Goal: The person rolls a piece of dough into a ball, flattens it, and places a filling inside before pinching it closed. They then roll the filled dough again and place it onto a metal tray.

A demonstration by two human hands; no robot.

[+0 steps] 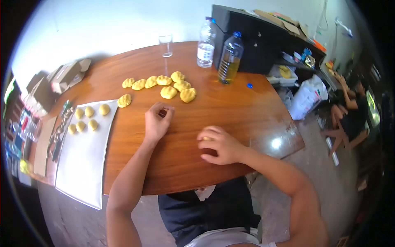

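My right hand [220, 146] is cupped on the wooden table, its fingers curled round a piece of yellow dough [207, 139] that is mostly hidden. To its left, my left hand [159, 121] rests with fingers curled in and thumb close to them; nothing shows in it. Beyond my hands lie several rough lumps of yellow dough [168, 92], with one lump [124, 101] beside the metal tray [80, 164]. Several smooth round dough balls [104, 109] sit in two rows at the tray's far end.
At the back stand a drinking glass [166, 45], a clear plastic bottle [205, 43] and a bottle of yellow oil [230, 59]. A blue cap [249, 86] lies near the oil. Cardboard boxes [66, 78] are at the left. Another person [354, 107] sits at the far right.
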